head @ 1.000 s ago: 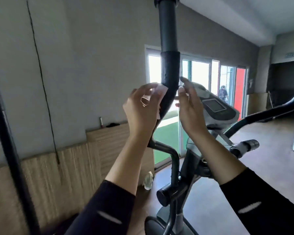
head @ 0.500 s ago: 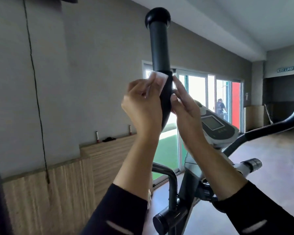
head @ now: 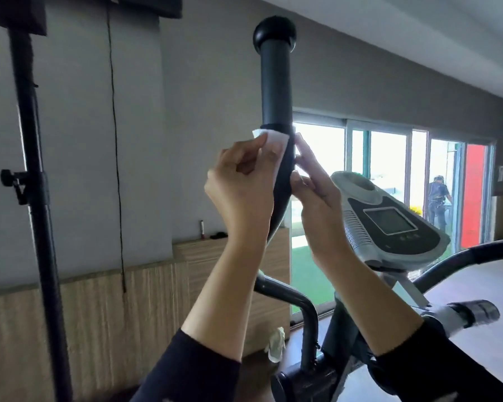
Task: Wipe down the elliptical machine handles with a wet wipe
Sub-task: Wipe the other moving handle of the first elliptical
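The elliptical machine (head: pixel 346 329) fills my view, its console (head: pixel 389 221) to the right. The tall left handle (head: pixel 275 82) stands straight ahead, and its round cap now shows in full, where a second ago it was cut off at the top of the view. Both hands have climbed from the handle's bend to the seam where the darker grip ends.

The left hand (head: pixel 241 187) has its fingers (head: pixel 253 149) curled, pinching the wet wipe (head: pixel 273 140) flat against the handle's left side. The right hand (head: pixel 317 204) lays its forefinger straight up the right side, with the thumb tucked in below. I cannot tell whether it pinches the wipe's far edge.

The wipe sits at that seam, higher than half a second ago. I judge the lower grip covered and the smooth stretch up to the cap still to do, along with the other handle (head: pixel 476 253).

A crumpled wipe (head: pixel 275 343) lies lower down beside the machine.
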`<state>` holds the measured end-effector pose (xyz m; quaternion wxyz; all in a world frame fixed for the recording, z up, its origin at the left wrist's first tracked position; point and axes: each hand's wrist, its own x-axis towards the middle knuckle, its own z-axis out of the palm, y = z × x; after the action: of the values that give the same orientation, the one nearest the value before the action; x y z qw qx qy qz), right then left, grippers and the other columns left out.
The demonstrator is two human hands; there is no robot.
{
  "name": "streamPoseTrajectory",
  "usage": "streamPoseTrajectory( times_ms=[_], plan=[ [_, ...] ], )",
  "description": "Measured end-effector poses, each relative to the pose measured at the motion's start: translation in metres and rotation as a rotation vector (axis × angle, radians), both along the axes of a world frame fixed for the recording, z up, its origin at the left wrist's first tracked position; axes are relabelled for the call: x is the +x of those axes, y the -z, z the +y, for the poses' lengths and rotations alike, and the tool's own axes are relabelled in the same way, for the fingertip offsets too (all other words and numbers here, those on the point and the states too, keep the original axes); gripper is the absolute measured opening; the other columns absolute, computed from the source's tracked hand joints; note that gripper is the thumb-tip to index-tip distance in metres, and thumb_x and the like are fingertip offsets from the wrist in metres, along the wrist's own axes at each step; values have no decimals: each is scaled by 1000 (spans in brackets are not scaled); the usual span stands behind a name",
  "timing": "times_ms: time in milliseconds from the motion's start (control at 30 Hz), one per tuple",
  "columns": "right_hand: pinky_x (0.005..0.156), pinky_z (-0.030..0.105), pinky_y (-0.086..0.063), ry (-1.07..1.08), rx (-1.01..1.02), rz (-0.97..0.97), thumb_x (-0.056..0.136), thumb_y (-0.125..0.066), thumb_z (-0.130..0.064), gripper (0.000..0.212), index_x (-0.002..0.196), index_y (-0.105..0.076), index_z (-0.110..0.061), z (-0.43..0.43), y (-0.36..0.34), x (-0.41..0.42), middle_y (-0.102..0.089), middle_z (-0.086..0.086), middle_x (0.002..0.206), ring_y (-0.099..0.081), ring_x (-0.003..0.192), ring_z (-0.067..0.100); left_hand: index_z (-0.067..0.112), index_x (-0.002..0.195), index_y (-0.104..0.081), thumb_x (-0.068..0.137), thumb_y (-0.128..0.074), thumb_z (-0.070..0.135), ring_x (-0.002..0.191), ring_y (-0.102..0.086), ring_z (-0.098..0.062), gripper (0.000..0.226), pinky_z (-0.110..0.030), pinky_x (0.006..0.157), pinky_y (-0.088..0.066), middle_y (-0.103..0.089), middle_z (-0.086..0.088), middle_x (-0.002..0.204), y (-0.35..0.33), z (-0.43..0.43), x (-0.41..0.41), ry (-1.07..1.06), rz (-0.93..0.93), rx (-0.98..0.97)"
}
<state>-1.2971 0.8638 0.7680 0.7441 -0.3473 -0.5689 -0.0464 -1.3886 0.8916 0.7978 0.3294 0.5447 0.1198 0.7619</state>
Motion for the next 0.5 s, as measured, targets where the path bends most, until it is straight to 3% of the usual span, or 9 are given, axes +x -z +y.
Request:
streamPoseTrajectory(
  times_ms=[133, 233, 300, 400, 500],
  plan=[
    [105, 36, -43, -27, -20, -2, 95, -45, -2, 51, 142, -47, -23, 0, 1, 4, -64, -5, 126, -60, 115, 14, 30, 87, -76, 78, -79, 24, 69, -66, 1, 11, -20, 74, -53, -74, 8, 80, 21, 1, -3, 21, 7, -31],
    [103, 42, -46, -20, 10, -12, 94, -47, -14, 48, 141, -48, -22, 1, -2, 4, -62, 5, 129, -59, 116, 22, 25, 90, -78, 78, -79, 30, 78, -70, -2, 14, -31, 84, -57, -76, 9, 82, -5, 6, -3, 87, -8, -78],
    [93, 35, -53, -8, 32, -19, 93, -48, -17, 49, 142, -47, -19, 1, -5, 1, -61, 11, 127, -63, 106, 23, 24, 93, -78, 79, -77, 32, 80, -69, -2, 16, -35, 87, -56, -76, 7, 85, -15, 8, -2, 103, -7, -58],
    [81, 24, -53, 31, 50, -47, 98, -49, -15, 46, 143, -45, -19, 2, -5, -1, -63, 12, 123, -65, 89, 15, 23, 97, -78, 82, -73, 35, 71, -65, -2, 20, -30, 76, -57, -76, 3, 83, 3, 14, -1, 86, 31, -30],
    [81, 15, -49, 92, 70, -93, 100, -48, -17, 44, 144, -43, -20, 4, -4, -2, -62, 7, 128, -67, 100, 12, 19, 96, -78, 84, -72, 35, 65, -64, -5, 22, -30, 65, -53, -75, -2, 78, 21, 22, 0, 123, 50, -15]
  ],
)
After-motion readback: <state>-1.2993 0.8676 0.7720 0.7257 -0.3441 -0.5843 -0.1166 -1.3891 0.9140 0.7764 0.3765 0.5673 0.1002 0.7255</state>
